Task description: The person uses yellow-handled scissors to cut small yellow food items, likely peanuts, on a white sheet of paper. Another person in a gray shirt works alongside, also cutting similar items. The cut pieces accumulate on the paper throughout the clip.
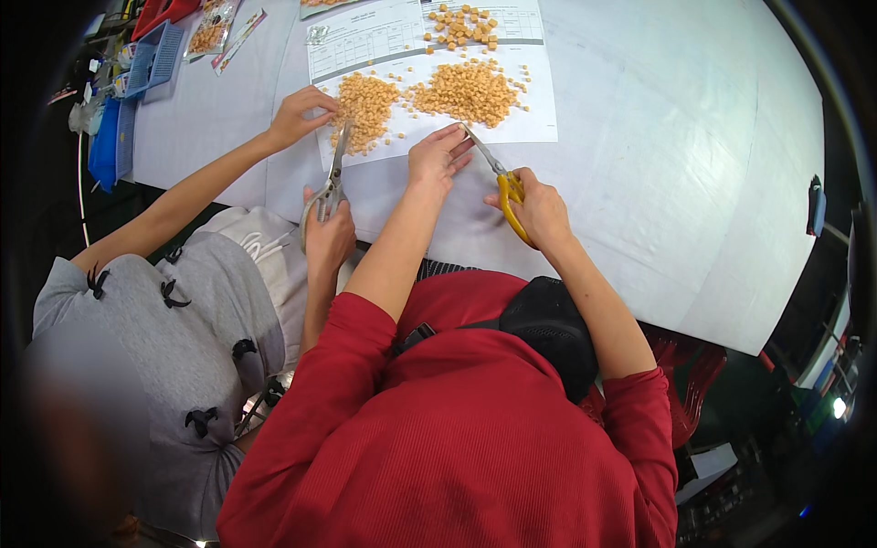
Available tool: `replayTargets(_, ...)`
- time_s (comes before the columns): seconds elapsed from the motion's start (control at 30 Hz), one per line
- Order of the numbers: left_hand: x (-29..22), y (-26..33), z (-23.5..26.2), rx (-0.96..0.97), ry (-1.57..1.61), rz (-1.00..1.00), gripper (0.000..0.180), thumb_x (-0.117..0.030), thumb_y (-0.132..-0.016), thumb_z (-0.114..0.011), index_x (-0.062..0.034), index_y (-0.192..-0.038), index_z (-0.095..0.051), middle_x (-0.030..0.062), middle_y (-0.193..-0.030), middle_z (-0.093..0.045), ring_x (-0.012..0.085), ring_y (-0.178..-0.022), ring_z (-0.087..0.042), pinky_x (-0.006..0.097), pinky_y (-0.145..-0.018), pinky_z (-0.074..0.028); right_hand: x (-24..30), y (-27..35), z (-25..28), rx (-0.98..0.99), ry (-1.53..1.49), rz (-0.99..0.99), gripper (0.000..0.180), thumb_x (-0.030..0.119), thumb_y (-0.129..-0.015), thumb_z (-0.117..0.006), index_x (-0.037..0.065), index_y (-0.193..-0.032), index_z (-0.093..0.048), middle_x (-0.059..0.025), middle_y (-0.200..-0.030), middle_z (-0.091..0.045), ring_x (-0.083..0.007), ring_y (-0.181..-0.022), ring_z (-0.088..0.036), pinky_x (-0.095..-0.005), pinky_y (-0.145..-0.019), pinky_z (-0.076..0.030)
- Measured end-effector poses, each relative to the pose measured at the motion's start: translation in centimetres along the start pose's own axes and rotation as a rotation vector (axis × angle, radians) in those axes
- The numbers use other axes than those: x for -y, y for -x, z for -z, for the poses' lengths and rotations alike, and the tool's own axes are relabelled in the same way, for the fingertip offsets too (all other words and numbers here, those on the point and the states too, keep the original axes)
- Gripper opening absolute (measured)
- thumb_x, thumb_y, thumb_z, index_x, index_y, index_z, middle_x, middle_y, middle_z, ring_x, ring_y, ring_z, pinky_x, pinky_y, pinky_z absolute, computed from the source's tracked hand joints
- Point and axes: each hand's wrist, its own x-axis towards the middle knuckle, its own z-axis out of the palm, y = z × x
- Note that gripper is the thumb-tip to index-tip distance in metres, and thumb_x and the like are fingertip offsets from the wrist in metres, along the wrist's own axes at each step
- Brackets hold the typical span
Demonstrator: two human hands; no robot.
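Observation:
My right hand (541, 210) is closed round the yellow handles of a pair of scissors (510, 196). Their metal blades point up and left to the fingertips of my left hand (440, 157). That hand's thumb and forefinger are pinched together at the blade tips, and whatever they hold is too small to make out. Just beyond my left hand, a heap of small orange-tan pieces (470, 93) lies on white paper (534, 123). A second heap of similar pieces (365, 102) is to its left, and several larger cubes (464, 27) lie farther back.
At my left a person in a grey top holds silver scissors (327, 194), one hand (301, 117) at the left heap. Printed sheets (361, 41) lie under the pieces. A blue basket (155, 59) and a bag of pieces (212, 26) are far left on the white table (676, 164).

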Motion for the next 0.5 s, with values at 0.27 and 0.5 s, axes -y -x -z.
replayTargets(0.27,-0.2,-0.9,0.7,0.018,-0.164,-0.297,0.021,-0.002,-0.085,-0.064,-0.0023,-0.106,-0.062,0.0052,-0.096,-0.065,0.0159,-0.088,-0.064,0.03,-0.075,-0.054,0.7,0.6,1.0,0.024,-0.064,-0.014,0.069,0.056,-0.077,-0.068,0.001,-0.115,-0.051,-0.0209,-0.097,-0.066,-0.0358,-0.092,-0.064,-0.0428,-0.077,-0.05)
replayTargets(0.5,0.3,-0.5,-0.1,-0.058,-0.564,-0.719,0.025,-0.004,-0.081,-0.066,-0.0016,-0.106,-0.062,0.0079,-0.092,-0.067,0.0133,-0.084,-0.064,0.025,-0.075,-0.052,0.5,0.9,1.3,0.022,-0.082,-0.022,0.068,0.055,-0.077,-0.069,0.001,-0.115,-0.051,-0.0209,-0.093,-0.066,-0.0363,-0.089,-0.065,-0.0426,-0.076,-0.05)
